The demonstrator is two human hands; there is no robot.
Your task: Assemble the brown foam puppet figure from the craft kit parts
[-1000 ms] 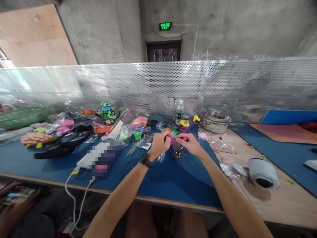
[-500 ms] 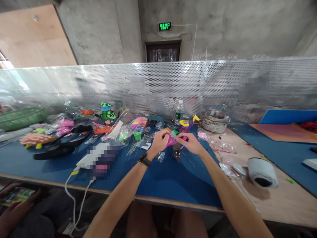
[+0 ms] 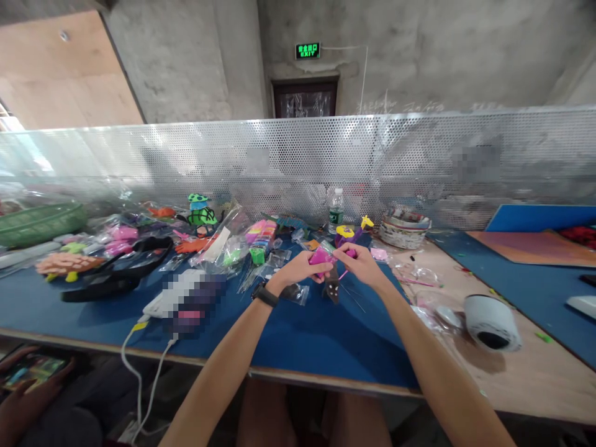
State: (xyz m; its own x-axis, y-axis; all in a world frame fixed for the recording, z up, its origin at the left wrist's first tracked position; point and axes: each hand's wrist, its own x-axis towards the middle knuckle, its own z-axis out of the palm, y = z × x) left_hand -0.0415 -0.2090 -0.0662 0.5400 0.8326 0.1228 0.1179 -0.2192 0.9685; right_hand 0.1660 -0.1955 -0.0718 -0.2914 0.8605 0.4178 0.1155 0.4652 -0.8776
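Magenta clay in a clear bag (image 3: 321, 256) is held by my left hand (image 3: 305, 267), its fingers closed round the lower left side. At the bag's upper right, my right hand (image 3: 358, 262) pinches the edge, with a bit of magenta clay near its fingertips. Just below both hands a dark brown clay figure (image 3: 331, 289) with small white spots rests on the blue table mat (image 3: 326, 347). Thin wires (image 3: 354, 297) lie to its right. Behind my right hand stands a purple and yellow giraffe figure (image 3: 347, 233).
A water bottle (image 3: 336, 212) and a woven basket (image 3: 405, 230) stand at the back. Bagged clay (image 3: 261, 234), a black strap (image 3: 139, 273) and a white power bank (image 3: 172, 295) lie left. At right is a white cylinder (image 3: 491, 323). Another person's hands (image 3: 23, 397) hold a phone lower left.
My left hand has turned and shifted slightly left, now wrapped round the magenta bag from below, showing more of it. My right hand stays at the bag's edge.
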